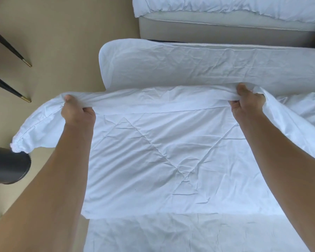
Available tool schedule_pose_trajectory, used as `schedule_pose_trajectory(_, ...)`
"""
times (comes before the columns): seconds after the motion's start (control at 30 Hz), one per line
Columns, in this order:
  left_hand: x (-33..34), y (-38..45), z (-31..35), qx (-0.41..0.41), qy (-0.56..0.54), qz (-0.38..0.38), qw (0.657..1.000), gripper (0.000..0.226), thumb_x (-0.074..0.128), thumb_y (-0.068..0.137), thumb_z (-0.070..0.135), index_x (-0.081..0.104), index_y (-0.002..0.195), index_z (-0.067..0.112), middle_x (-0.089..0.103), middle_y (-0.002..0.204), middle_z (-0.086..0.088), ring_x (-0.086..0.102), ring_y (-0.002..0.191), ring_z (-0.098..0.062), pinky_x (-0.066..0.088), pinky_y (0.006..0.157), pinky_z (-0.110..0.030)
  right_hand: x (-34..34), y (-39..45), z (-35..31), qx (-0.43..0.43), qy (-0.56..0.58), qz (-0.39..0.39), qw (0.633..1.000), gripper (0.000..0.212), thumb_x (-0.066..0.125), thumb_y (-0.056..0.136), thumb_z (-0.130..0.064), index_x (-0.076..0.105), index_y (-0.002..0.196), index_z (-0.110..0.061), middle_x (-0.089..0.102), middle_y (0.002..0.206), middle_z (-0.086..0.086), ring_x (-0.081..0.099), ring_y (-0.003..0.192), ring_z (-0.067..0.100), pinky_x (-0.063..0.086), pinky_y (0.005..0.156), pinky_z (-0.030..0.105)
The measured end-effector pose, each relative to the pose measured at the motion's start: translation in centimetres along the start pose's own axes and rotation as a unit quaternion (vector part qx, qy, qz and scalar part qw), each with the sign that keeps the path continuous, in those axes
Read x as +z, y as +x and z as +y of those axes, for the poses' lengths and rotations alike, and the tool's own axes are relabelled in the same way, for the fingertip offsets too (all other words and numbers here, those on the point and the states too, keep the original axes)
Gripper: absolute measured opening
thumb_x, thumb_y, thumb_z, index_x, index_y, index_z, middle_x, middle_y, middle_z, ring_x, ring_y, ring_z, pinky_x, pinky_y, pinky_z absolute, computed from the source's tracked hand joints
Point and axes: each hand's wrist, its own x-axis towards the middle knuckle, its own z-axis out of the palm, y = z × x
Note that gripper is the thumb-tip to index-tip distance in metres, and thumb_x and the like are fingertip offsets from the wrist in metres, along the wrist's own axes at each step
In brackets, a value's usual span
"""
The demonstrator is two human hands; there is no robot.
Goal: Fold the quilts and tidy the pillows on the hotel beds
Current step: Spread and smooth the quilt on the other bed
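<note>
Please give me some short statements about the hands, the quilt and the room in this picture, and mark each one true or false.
1. Both hands grip the quilt. True: the left hand and the right hand each clutch its folded edge.
2. The quilt is dark blue. False: it is white.
3. A second bed stands beyond this one. True.
4. The left hand holds a pillow. False: it holds the quilt.
5. The floor is beige. True.
</note>
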Motion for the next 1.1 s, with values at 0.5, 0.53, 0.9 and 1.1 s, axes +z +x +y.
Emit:
schedule_pose_trajectory(0.5, -1.6, 13.3, -18.2, 0.260, 0.722, -0.142, 0.626, 0.077, 0.033, 0.100, 0.064, 0.010, 0.161, 0.024, -0.003, 0.170, -0.011, -0.002, 0.156, -0.023, 0.003, 0.126, -0.044, -2.8, 12.0, 21.5, -0.261, -0.749, -0.102, 0.601, 0.068, 0.032, 0.101, -0.059, 0.026, 0.157, -0.021, 0.022, 0.159, 0.033, 0.021, 0.148, 0.046, 0.012, 0.120, 0.054)
schedule_pose_trajectory(0.53, -1.8, 13.7, -18.9, 0.301, 0.744, -0.129, 0.582, 0.080, 0.031, 0.099, 0.066, 0.004, 0.162, 0.025, -0.008, 0.169, -0.011, -0.006, 0.156, -0.025, 0.000, 0.125, -0.045, -2.6, 12.0, 22.3, -0.304, -0.756, -0.085, 0.573, 0.068, 0.027, 0.101, -0.059, 0.026, 0.157, -0.021, 0.023, 0.157, 0.035, 0.021, 0.147, 0.047, 0.011, 0.120, 0.055)
schedule_pose_trajectory(0.9, -2.5, 15.0, -19.8, 0.358, 0.793, -0.118, 0.478, 0.083, 0.017, 0.097, 0.071, -0.001, 0.162, 0.024, -0.010, 0.170, -0.005, -0.009, 0.156, -0.027, 0.000, 0.126, -0.047, -2.3, 13.3, 22.9, -0.302, -0.792, -0.084, 0.524, 0.066, 0.023, 0.101, -0.058, 0.024, 0.156, -0.022, 0.031, 0.152, 0.029, 0.026, 0.142, 0.043, 0.013, 0.121, 0.054)
schedule_pose_trajectory(1.1, -7.1, 10.4, -19.1, 0.354, 0.808, -0.184, 0.433, 0.075, 0.018, 0.099, 0.065, 0.002, 0.162, 0.028, -0.003, 0.171, -0.004, -0.002, 0.157, -0.027, 0.003, 0.126, -0.048, -4.6, 9.9, 21.2, -0.247, -0.781, -0.165, 0.549, 0.071, 0.021, 0.103, -0.057, 0.010, 0.163, -0.020, 0.007, 0.168, 0.023, 0.004, 0.156, 0.034, 0.005, 0.125, 0.051)
